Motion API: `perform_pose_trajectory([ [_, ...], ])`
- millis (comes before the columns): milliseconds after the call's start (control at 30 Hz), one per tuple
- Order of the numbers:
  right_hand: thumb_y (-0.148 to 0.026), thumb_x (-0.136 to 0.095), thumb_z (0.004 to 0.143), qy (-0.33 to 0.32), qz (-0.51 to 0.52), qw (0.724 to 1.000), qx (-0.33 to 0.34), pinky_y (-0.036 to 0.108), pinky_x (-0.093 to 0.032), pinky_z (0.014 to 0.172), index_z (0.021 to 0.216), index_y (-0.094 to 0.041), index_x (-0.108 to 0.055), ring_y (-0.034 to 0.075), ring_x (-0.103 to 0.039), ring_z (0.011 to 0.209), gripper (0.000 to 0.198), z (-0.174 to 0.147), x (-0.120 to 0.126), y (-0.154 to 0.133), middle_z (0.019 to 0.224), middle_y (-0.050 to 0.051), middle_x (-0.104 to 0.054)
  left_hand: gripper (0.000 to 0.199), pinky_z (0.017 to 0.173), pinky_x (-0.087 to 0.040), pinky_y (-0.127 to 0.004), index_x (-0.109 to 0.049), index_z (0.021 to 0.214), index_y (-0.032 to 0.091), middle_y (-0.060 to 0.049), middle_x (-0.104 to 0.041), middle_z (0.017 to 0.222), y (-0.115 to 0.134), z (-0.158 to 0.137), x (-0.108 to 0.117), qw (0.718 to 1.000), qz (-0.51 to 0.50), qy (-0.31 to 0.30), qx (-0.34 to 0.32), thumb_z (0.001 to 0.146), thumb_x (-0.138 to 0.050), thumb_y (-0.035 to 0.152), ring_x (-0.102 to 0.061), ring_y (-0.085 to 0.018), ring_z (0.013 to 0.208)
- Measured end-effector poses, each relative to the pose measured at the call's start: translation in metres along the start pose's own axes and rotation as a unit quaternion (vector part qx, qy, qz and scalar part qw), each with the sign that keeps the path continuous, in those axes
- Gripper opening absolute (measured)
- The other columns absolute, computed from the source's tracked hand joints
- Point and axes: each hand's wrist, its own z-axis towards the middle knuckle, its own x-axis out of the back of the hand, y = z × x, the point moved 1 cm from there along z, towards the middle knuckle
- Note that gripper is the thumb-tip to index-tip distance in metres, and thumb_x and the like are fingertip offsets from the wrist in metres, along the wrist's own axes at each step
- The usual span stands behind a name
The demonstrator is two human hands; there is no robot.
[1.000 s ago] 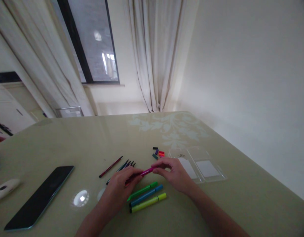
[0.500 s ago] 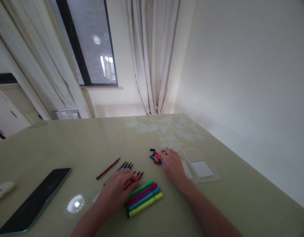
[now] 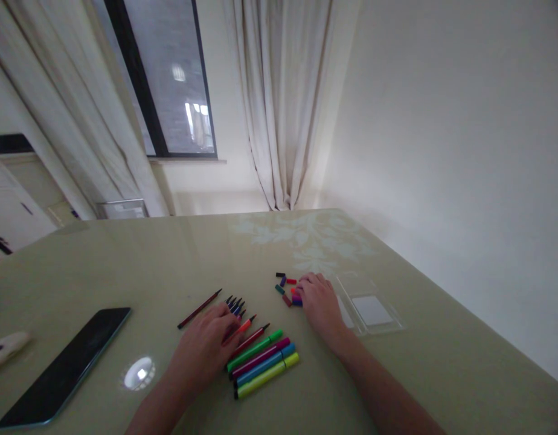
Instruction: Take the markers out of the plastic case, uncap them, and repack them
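Observation:
My left hand (image 3: 204, 342) rests over a row of uncapped felt-tip pens, its fingers curled onto an orange pen (image 3: 245, 325). Dark pens (image 3: 236, 304) poke out beyond its knuckles, and a dark red uncapped pen (image 3: 252, 339) lies just right of the fingertips. Beside that are capped markers: green (image 3: 256, 350), magenta (image 3: 261, 359), blue (image 3: 265, 365) and yellow (image 3: 267, 376). My right hand (image 3: 320, 304) lies palm down with fingers apart, fingertips touching a few loose pen caps (image 3: 296, 299). Several other caps (image 3: 279, 289) are scattered to its left.
A clear plastic case (image 3: 383, 330) lies unfolded right of my right hand. One brown-red uncapped pen (image 3: 200, 309) sits apart on the left. Farther left are a black tablet-like slab (image 3: 66, 368) and a white object (image 3: 7, 349). The table meets a wall on the right.
My left hand has drawn back slightly to the left. The dark red pen now lies separate beside the green marker. My right hand has shifted slightly right, and the caps have spread apart.

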Motion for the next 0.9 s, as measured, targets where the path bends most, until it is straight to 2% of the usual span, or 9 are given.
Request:
perform_pose_trajectory([
  [100,-0.022,-0.057,0.099,0.023,0.143,0.989,0.003,0.037,-0.045,0.092,0.096,-0.019,-0.074,0.025,-0.065,0.1,0.017,-0.001,0.008,-0.003,0.104,0.009,-0.075,0.024,0.086,-0.047,-0.037,-0.07,0.09,0.023,-0.006,-0.068,0.099,0.002,0.001,0.0,0.998,-0.037,0.046,0.007,0.096,-0.054,0.041,-0.064,-0.025,0.095],
  [167,-0.028,-0.055,0.101,0.008,0.297,0.955,0.006,0.034,-0.05,0.085,0.1,-0.02,-0.072,0.022,-0.069,0.09,0.018,-0.004,0.013,-0.008,0.095,0.006,-0.076,0.027,0.084,-0.049,-0.035,-0.067,0.098,0.023,-0.006,-0.069,0.099,0.005,0.001,-0.001,0.992,-0.106,0.066,0.015,0.099,-0.05,0.044,-0.064,-0.024,0.093],
  [233,-0.035,-0.055,0.102,-0.022,0.429,0.903,0.004,0.031,-0.054,0.077,0.102,-0.021,-0.07,0.019,-0.072,0.081,0.022,-0.008,0.016,-0.014,0.087,0.004,-0.077,0.029,0.081,-0.05,-0.033,-0.064,0.104,0.024,-0.005,-0.07,0.099,0.01,0.002,-0.001,0.982,-0.177,0.072,0.013,0.101,-0.046,0.047,-0.065,-0.022,0.091],
  [267,-0.038,-0.056,0.101,-0.035,0.469,0.883,0.006,0.03,-0.054,0.076,0.102,-0.021,-0.07,0.019,-0.073,0.08,0.022,-0.01,0.018,-0.017,0.086,0.004,-0.076,0.029,0.08,-0.05,-0.032,-0.063,0.106,0.024,-0.004,-0.071,0.099,0.013,0.002,-0.001,0.977,-0.2,0.073,0.009,0.102,-0.045,0.047,-0.065,-0.021,0.09],
  [333,-0.038,-0.063,0.098,-0.045,0.499,0.865,0.021,0.029,-0.055,0.079,0.1,-0.021,-0.071,0.019,-0.073,0.085,0.019,-0.013,0.02,-0.023,0.09,0.003,-0.077,0.028,0.079,-0.05,-0.031,-0.063,0.107,0.025,-0.004,-0.071,0.099,0.017,0.001,-0.001,0.972,-0.223,0.077,0.001,0.102,-0.045,0.046,-0.065,-0.021,0.089],
  [467,-0.032,-0.07,0.093,-0.029,0.479,0.876,0.053,0.027,-0.053,0.081,0.099,-0.023,-0.075,0.018,-0.072,0.089,0.012,-0.016,0.024,-0.028,0.095,0.002,-0.077,0.027,0.077,-0.05,-0.03,-0.064,0.106,0.025,-0.003,-0.071,0.097,0.018,0.0,-0.001,0.97,-0.232,0.076,-0.005,0.103,-0.045,0.044,-0.065,-0.02,0.087],
  [667,-0.03,-0.072,0.093,-0.017,0.461,0.884,0.072,0.028,-0.053,0.081,0.099,-0.026,-0.078,0.018,-0.071,0.089,0.01,-0.017,0.027,-0.03,0.094,0.001,-0.077,0.026,0.077,-0.05,-0.028,-0.065,0.107,0.026,-0.003,-0.071,0.097,0.016,0.0,-0.002,0.97,-0.231,0.077,-0.01,0.103,-0.046,0.043,-0.065,-0.019,0.086],
  [900,-0.031,-0.074,0.091,-0.003,0.459,0.886,0.069,0.028,-0.053,0.079,0.099,-0.027,-0.08,0.018,-0.071,0.086,0.01,-0.018,0.026,-0.029,0.093,0.001,-0.078,0.026,0.079,-0.052,-0.029,-0.067,0.107,0.026,-0.004,-0.072,0.098,0.014,0.001,-0.001,0.969,-0.23,0.093,-0.015,0.102,-0.048,0.043,-0.066,-0.02,0.087],
])
